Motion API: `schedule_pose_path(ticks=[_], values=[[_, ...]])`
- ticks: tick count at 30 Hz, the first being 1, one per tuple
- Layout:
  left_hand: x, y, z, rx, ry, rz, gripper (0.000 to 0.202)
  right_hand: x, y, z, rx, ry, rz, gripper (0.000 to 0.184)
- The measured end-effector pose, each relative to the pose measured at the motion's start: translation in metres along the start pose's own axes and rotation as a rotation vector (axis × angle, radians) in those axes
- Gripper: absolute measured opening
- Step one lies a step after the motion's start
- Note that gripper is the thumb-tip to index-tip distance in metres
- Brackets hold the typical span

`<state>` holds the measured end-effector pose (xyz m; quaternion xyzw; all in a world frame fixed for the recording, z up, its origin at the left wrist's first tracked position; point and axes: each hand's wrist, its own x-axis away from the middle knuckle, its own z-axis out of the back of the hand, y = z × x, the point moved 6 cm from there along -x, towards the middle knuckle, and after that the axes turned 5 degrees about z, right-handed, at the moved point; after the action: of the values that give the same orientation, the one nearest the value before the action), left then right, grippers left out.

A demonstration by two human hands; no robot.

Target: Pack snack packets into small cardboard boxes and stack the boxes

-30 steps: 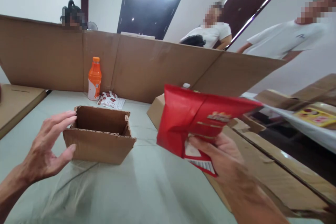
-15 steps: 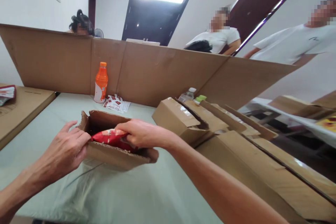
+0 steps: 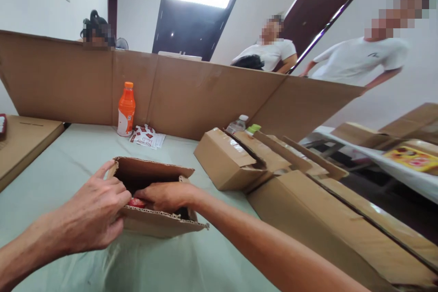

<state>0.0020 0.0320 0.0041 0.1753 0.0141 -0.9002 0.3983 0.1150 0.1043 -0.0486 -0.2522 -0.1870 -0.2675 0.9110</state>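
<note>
An open cardboard box (image 3: 160,223) stands on the pale green tablecloth in front of me. My left hand (image 3: 94,212) is closed on the box's left end, its index finger stretched along the rim at the corner. Reaching in from the right, my right hand (image 3: 162,196) is down inside the box, fingers closed on a red packet (image 3: 136,202). Only a small piece of the packet shows between the hands; the front wall and my fingers hide the rest of it.
An orange drink bottle (image 3: 126,109) and printed cards (image 3: 147,137) stand and lie behind the box. Several cardboard boxes (image 3: 232,157) line the right side. A flat carton (image 3: 27,141) lies at left. A tall cardboard partition (image 3: 191,96) crosses the back, with people beyond it.
My right hand has pushed the red packet lower, down into the box. The box has turned and shifted slightly nearer me. My left hand stays at its left end.
</note>
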Motion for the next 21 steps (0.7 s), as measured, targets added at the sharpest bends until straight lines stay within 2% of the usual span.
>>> schedule_pose_path(ticks=[2,4,6,8,10,12,14,15,18,21], values=[[-0.005,0.001,-0.001,0.004,-0.040,-0.019,0.012,0.006,-0.006,0.002,0.018,0.013,0.017,0.028],[-0.008,0.000,-0.001,0.020,-0.072,-0.035,0.012,0.025,-0.016,0.013,-0.006,0.139,0.102,0.027],[-0.010,-0.001,-0.001,0.046,-0.080,-0.035,0.013,0.054,-0.021,0.037,-0.122,0.400,0.219,0.027],[-0.010,-0.003,0.001,0.088,-0.054,-0.038,0.015,0.085,-0.006,0.065,-0.290,0.729,0.280,0.027],[-0.010,-0.005,0.002,0.132,-0.016,-0.038,0.020,0.100,0.032,0.084,-0.402,1.011,0.222,0.029],[-0.008,-0.006,0.000,0.164,0.025,-0.044,0.030,0.089,0.088,0.090,-0.418,1.151,0.029,0.029],[-0.007,-0.010,-0.005,0.177,0.071,-0.043,0.040,0.055,0.153,0.081,-0.412,1.100,-0.246,0.026],[-0.007,-0.012,-0.009,0.176,0.108,-0.045,0.041,0.034,0.181,0.076,-0.420,1.067,-0.315,0.024],[-0.007,-0.016,-0.022,0.135,0.284,-0.096,0.030,-0.024,0.250,0.064,-0.430,1.018,-0.430,0.031],[-0.006,-0.022,-0.036,0.057,0.493,-0.117,0.023,-0.069,0.293,0.066,-0.421,0.991,-0.484,0.054]])
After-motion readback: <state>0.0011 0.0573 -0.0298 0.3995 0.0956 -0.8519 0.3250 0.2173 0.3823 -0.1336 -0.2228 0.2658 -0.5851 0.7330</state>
